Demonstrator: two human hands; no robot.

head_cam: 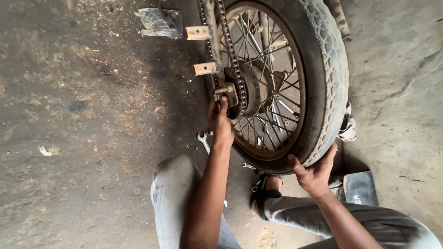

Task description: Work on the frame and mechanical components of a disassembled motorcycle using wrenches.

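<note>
Left hand [220,121] up at the rusty metal axle block [227,93] beside the greasy drive chain [232,55], fingertips pressed on it, thumb side hidden, so a true grip hard to confirm. Right hand [315,174] spread open against the worn black rubber tyre [330,69] of the spoked motorcycle wheel [272,87], palm cupping its lower edge. Wheel upright on the stained concrete floor [83,115], top cut off by the frame edge.

Close around: silver open-ended spanner [203,140] lying on the floor just beside the left wrist; crumpled clear plastic bag [159,22] farther off by the chain's upper run; pale cloth rag [348,127] tucked against the tyre's far side; black sandal [264,193] on a foot between the knees; dark flat rubber slab [360,188] near the right forearm.

Wide bare floor to the left, tighter room to the right. Hub mostly masked by sprocket and spokes; small tool under the wheel too dim to identify.
</note>
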